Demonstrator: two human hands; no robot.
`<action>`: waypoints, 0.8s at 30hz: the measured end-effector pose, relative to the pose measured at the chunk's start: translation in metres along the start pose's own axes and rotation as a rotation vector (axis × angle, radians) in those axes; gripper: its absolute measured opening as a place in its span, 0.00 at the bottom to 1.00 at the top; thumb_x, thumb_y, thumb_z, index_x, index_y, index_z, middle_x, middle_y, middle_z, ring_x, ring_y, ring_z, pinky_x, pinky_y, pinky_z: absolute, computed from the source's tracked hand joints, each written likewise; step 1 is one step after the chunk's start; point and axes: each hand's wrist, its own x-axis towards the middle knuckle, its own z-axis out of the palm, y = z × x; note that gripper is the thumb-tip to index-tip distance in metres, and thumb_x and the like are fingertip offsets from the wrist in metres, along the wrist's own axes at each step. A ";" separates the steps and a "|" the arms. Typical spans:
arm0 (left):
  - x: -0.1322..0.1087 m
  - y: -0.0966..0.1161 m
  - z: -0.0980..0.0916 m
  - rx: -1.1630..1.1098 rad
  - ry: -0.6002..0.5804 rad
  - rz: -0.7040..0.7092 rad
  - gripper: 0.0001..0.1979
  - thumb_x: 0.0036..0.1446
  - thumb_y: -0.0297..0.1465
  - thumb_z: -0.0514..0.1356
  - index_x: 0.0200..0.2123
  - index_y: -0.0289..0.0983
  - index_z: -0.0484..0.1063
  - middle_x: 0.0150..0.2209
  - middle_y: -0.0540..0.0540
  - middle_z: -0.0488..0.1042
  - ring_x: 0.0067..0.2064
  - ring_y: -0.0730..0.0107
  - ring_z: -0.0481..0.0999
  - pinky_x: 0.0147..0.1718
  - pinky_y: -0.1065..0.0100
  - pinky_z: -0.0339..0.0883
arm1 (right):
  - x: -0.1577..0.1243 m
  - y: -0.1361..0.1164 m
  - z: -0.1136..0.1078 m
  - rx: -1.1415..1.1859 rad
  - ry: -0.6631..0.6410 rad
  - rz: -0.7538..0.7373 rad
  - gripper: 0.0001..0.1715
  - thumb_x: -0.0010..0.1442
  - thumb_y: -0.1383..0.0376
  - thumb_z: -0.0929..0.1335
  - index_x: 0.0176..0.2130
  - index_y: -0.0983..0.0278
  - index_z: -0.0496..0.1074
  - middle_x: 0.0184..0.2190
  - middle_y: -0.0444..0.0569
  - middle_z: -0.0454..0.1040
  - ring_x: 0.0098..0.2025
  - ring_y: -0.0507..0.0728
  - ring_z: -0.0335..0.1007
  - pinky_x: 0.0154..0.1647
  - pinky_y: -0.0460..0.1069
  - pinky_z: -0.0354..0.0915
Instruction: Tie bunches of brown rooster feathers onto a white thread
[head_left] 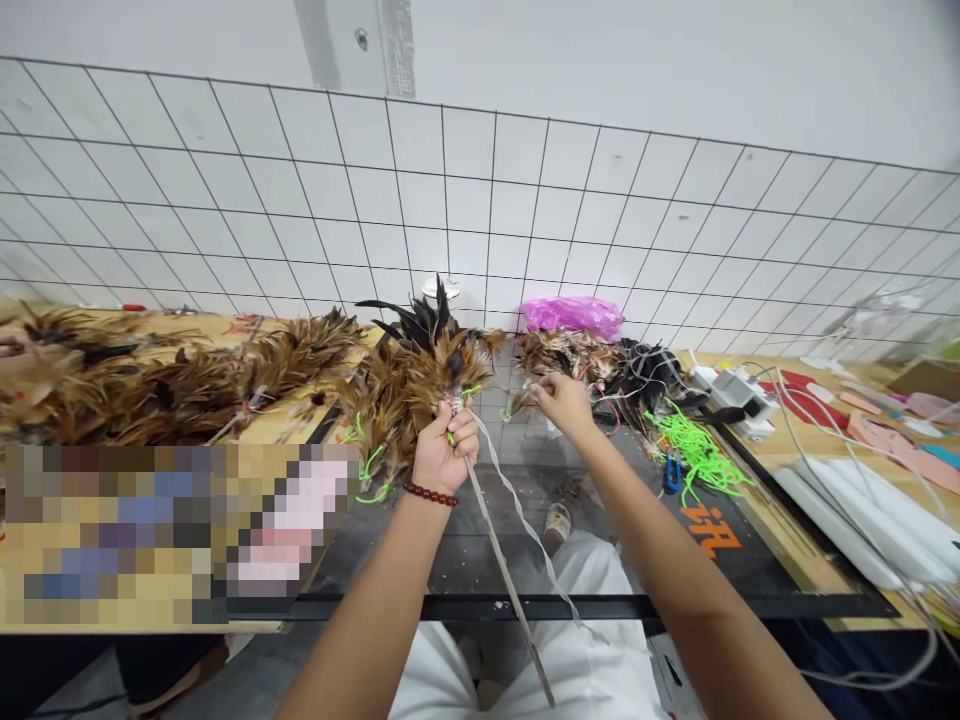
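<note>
My left hand (448,450), with a red bead bracelet on its wrist, is closed around the stick (504,570) of a feather duster. Brown and black feathers (439,355) fan out from the stick's top, above my fist. A white strip (517,505) hangs from the binding just under the feathers and trails toward my lap. Over the table to the right, my right hand (566,405) has thumb and fingers pinched together. It is beside a pile of loose brown feathers (555,352); whatever is between its fingertips is too small to make out.
Black feathers (637,375), bright green cords (701,460) and blue snips (673,470) lie to the right. A pink plastic bag (574,316) is at the back by the wire grid (465,207). Finished-looking feather bundles (165,390) cover the left side. White cables (847,430) hang at right.
</note>
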 end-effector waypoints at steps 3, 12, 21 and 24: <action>0.001 -0.002 -0.001 0.021 0.027 0.004 0.16 0.66 0.34 0.44 0.38 0.29 0.66 0.19 0.55 0.54 0.16 0.84 0.51 0.11 0.80 0.43 | -0.002 -0.017 0.015 -0.023 -0.239 0.151 0.26 0.55 0.45 0.63 0.31 0.63 0.77 0.29 0.54 0.77 0.36 0.59 0.72 0.34 0.48 0.61; 0.004 0.000 -0.004 0.105 0.091 -0.021 0.15 0.64 0.34 0.48 0.36 0.29 0.66 0.19 0.55 0.52 0.16 0.84 0.50 0.10 0.81 0.42 | 0.011 -0.037 0.003 0.560 -0.306 0.265 0.12 0.48 0.60 0.67 0.21 0.65 0.66 0.16 0.43 0.65 0.20 0.48 0.59 0.22 0.44 0.55; 0.007 -0.015 0.001 0.308 0.198 0.111 0.13 0.64 0.34 0.49 0.30 0.33 0.63 0.19 0.54 0.56 0.15 0.86 0.51 0.10 0.83 0.41 | -0.040 -0.108 0.017 1.286 -0.100 0.204 0.08 0.43 0.62 0.69 0.22 0.66 0.70 0.18 0.42 0.69 0.21 0.47 0.61 0.24 0.43 0.58; 0.007 -0.016 0.000 0.334 0.235 0.172 0.11 0.62 0.34 0.52 0.30 0.33 0.63 0.20 0.54 0.57 0.14 0.86 0.51 0.10 0.83 0.42 | -0.046 -0.113 0.018 1.247 -0.138 0.231 0.08 0.41 0.63 0.68 0.20 0.66 0.68 0.16 0.42 0.68 0.19 0.48 0.60 0.21 0.43 0.56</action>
